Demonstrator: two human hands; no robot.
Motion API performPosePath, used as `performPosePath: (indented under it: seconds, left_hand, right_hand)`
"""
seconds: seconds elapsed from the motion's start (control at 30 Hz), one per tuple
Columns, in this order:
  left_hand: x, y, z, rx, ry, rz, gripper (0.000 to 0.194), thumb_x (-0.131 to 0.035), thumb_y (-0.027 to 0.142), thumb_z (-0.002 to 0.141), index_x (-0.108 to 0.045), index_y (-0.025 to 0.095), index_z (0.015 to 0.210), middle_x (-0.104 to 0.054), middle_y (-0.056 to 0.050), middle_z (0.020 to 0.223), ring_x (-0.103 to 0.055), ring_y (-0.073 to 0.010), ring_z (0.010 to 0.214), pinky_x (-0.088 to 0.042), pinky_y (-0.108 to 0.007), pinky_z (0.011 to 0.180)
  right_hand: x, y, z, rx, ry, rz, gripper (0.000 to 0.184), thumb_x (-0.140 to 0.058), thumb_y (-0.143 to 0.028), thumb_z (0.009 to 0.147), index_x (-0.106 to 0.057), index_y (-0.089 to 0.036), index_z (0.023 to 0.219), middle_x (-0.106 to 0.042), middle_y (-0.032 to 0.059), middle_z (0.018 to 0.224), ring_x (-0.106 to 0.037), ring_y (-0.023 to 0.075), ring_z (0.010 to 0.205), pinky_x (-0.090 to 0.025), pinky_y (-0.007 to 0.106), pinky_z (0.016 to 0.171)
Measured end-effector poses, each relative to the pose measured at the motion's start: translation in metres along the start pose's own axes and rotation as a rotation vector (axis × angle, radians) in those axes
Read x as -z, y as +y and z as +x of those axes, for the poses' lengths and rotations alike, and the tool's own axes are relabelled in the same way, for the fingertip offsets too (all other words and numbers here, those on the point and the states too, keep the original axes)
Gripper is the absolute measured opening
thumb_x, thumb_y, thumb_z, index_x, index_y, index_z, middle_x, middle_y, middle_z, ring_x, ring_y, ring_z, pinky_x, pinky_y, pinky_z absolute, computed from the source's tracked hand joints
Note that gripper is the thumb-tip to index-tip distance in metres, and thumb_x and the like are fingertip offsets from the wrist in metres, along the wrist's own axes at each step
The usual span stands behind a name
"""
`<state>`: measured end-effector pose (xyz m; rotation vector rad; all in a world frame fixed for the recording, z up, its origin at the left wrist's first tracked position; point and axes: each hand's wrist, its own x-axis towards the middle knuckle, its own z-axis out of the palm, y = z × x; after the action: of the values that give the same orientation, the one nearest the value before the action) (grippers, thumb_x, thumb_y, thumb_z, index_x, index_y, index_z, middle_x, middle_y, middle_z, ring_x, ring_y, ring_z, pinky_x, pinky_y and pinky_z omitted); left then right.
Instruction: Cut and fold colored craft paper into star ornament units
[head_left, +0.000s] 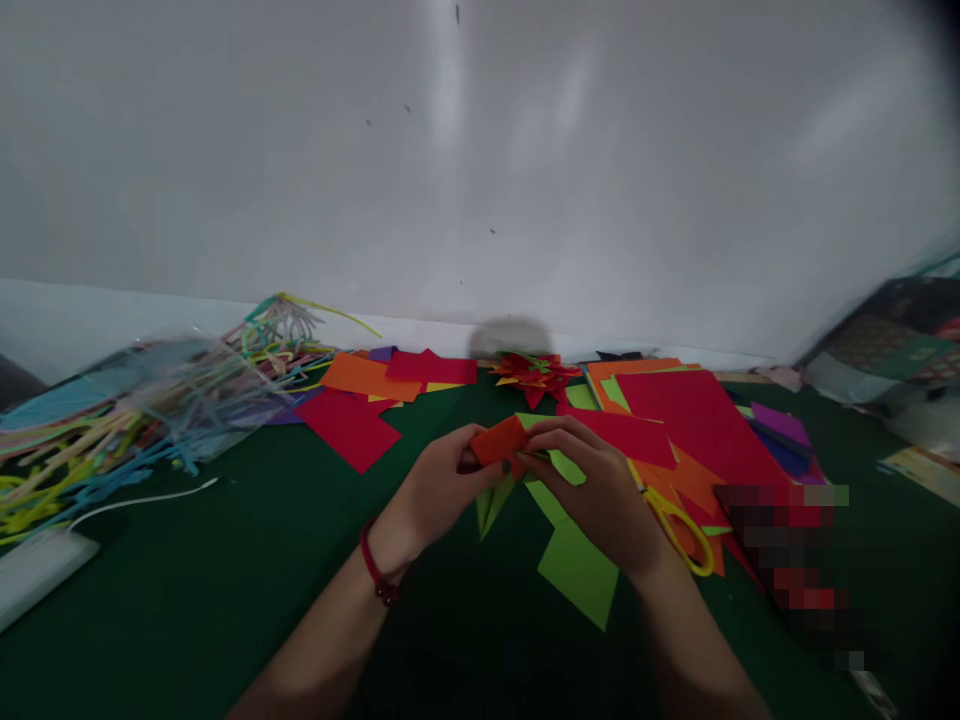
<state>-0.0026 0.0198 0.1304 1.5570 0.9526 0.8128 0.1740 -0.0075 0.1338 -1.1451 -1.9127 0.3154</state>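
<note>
Between both hands, over the green tabletop, is a small folded piece of orange paper (498,442). My left hand (439,482) is closed on its left side, thumb in front. The fingers of my right hand (589,478) pinch its right edge; their tips partly hide the paper. Beneath the hands lie folded green paper (491,505) and a flat green sheet (581,570). Just past the hands sits a red and orange layered paper flower (532,375). Yellow-handled scissors (679,530) lie to the right of my right hand, their blades out of sight.
Red sheets (697,415) and orange ones are stacked at right. More red paper (349,428) lies at back left. Many colourful pipe cleaners (150,410), partly in clear plastic, cover the left. A white corded block (45,570) lies front left. A white wall (480,180) rises behind.
</note>
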Motion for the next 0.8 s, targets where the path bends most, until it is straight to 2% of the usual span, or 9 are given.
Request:
performPosePath:
  seconds: [0.2,0.47,0.63,0.8]
  left_hand:
    - [-0.0006,-0.0009,-0.0015,-0.060,0.038,0.156,0.021,-0.055,0.028,0.075,-0.054,0.017,0.093,-0.059,0.000,0.077,-0.054,-0.0129,0.069,-0.039,-0.022,0.058]
    - [-0.0032,0.0048,-0.0052,-0.091,0.026,0.286,0.016,-0.051,0.026,0.077,-0.055,0.017,0.091,-0.059,0.000,0.076,-0.052,-0.0120,0.066,-0.038,-0.021,0.057]
    - [-0.0036,0.0059,-0.0058,-0.104,0.027,0.304,0.016,-0.050,0.024,0.078,-0.056,0.018,0.091,-0.059,0.000,0.077,-0.052,-0.0124,0.067,-0.039,-0.021,0.058]
    - [-0.0019,0.0051,-0.0057,-0.084,0.015,0.291,0.018,-0.051,0.026,0.077,-0.055,0.018,0.092,-0.057,0.002,0.073,-0.051,-0.0112,0.062,-0.037,-0.021,0.055]
  right_hand:
    - [0.0021,-0.0037,-0.0001,-0.039,0.003,0.020,0.007,-0.055,-0.016,0.080,-0.059,-0.021,0.083,-0.060,0.0036,0.094,-0.059,0.0153,0.086,-0.048,0.028,0.075]
    - [0.0040,-0.0064,-0.0026,-0.084,-0.018,-0.007,0.007,-0.052,-0.017,0.082,-0.057,-0.022,0.080,-0.060,0.0047,0.094,-0.059,0.0177,0.086,-0.048,0.032,0.073]
    - [0.0049,-0.0045,-0.0023,-0.088,-0.047,0.020,0.007,-0.053,-0.019,0.082,-0.059,-0.022,0.080,-0.061,0.0051,0.093,-0.059,0.0186,0.084,-0.048,0.033,0.073]
    - [0.0052,-0.0052,-0.0009,-0.156,-0.026,0.042,0.005,-0.058,-0.021,0.079,-0.056,-0.022,0.084,-0.062,0.0032,0.086,-0.059,0.0177,0.080,-0.048,0.030,0.069]
